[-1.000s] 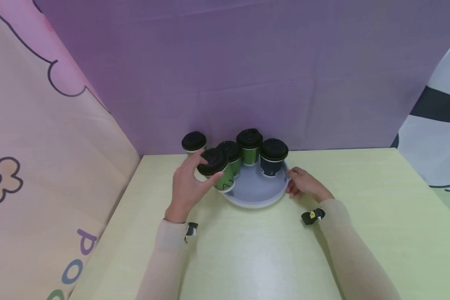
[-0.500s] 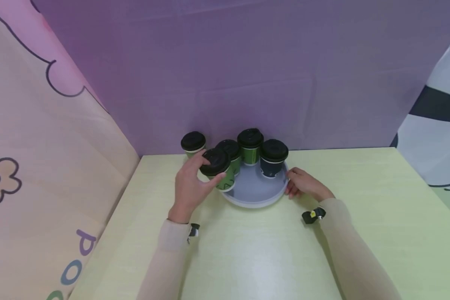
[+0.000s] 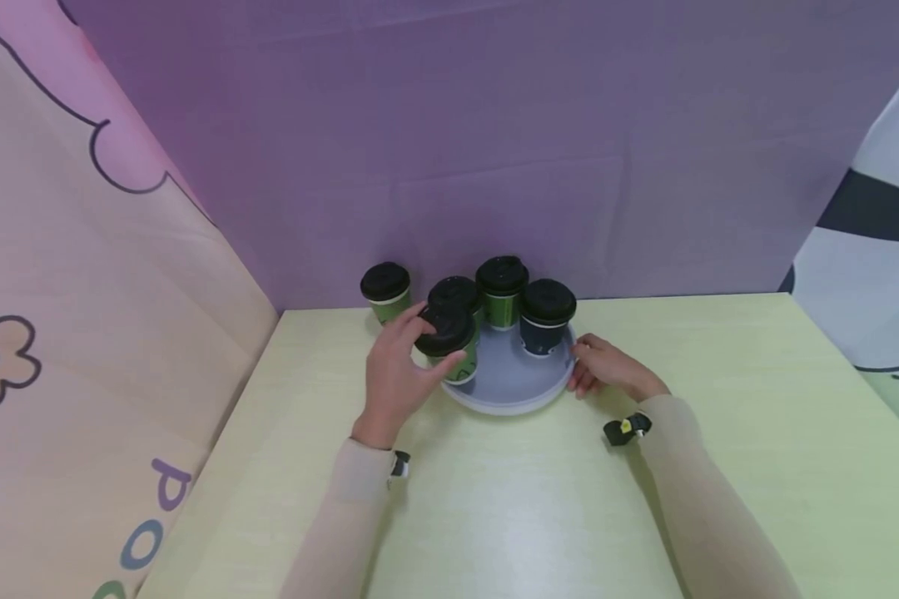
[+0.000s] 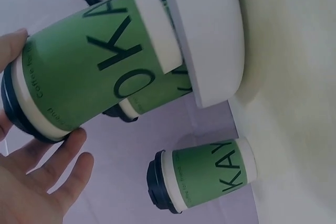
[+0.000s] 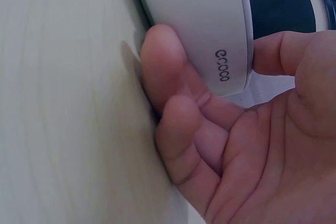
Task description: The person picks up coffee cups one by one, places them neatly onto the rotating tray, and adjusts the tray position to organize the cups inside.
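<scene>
My left hand [image 3: 397, 374] grips a green paper coffee cup [image 4: 84, 66] near its black lid [image 3: 445, 330]. In the left wrist view the cup is tilted, with its base at the rim of a round grey-white tray [image 3: 509, 406]. Whether it touches the tray floor I cannot tell. The right hand [image 3: 610, 366] holds the tray's right edge, thumb at the rim and fingers curled against the outer wall [image 5: 205, 35]. Standing on the tray are two more green cups [image 3: 502, 309] and a dark cup [image 3: 543, 333], all lidded.
Another lidded green cup [image 3: 391, 309] stands on the pale table [image 3: 494, 507], left of the tray. A purple backdrop [image 3: 449, 150] rises right behind the cups. At the left is a patterned cloth wall [image 3: 82, 316].
The left hand has carried its cup a little to the right, further over the tray's left side. The right hand and tray look nearly still.
</scene>
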The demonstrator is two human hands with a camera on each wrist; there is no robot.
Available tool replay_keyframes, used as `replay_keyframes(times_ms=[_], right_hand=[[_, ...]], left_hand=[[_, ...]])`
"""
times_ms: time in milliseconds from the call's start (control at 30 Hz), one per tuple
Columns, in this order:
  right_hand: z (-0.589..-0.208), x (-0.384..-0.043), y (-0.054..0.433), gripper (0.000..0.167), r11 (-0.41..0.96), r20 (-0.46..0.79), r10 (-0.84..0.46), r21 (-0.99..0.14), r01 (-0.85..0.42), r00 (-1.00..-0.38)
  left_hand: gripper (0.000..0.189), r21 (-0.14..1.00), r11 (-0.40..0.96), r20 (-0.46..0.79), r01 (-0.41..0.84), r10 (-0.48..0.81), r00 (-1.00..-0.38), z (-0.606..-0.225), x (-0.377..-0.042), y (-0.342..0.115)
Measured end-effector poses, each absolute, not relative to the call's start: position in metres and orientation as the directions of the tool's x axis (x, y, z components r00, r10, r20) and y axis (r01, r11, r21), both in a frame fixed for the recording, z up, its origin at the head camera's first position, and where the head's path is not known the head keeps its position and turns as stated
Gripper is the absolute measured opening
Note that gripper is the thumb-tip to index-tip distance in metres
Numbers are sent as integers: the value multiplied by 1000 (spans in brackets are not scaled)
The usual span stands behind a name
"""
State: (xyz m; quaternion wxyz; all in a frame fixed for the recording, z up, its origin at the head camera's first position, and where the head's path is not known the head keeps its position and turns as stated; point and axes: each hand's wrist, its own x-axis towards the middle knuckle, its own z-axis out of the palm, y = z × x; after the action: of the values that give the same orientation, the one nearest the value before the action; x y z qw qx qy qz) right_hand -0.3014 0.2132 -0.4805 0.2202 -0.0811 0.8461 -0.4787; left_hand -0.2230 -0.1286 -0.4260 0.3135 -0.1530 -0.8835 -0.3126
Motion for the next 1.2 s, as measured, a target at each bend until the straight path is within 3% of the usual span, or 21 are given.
replay_keyframes(times_ms=[200, 433, 967, 1200], right_hand=[[-478, -300, 212, 38, 534, -298, -345, -842, 75, -890], [-477, -299, 211, 38, 541, -305, -338, -837, 81, -890], [-476, -298, 210, 30, 541, -315, -330, -836, 95, -890], [-477, -298, 210, 27, 526, -308, -336, -846, 94, -890]], left_hand=[[50, 437, 759, 692, 483, 59, -720, -432, -225, -123], [49, 424, 766, 691, 482, 70, -720, -438, -225, -116], [46, 443, 795, 590, 413, 88, -802, -441, -224, -110], [47, 439, 803, 583, 404, 87, -808, -445, -225, -109]])
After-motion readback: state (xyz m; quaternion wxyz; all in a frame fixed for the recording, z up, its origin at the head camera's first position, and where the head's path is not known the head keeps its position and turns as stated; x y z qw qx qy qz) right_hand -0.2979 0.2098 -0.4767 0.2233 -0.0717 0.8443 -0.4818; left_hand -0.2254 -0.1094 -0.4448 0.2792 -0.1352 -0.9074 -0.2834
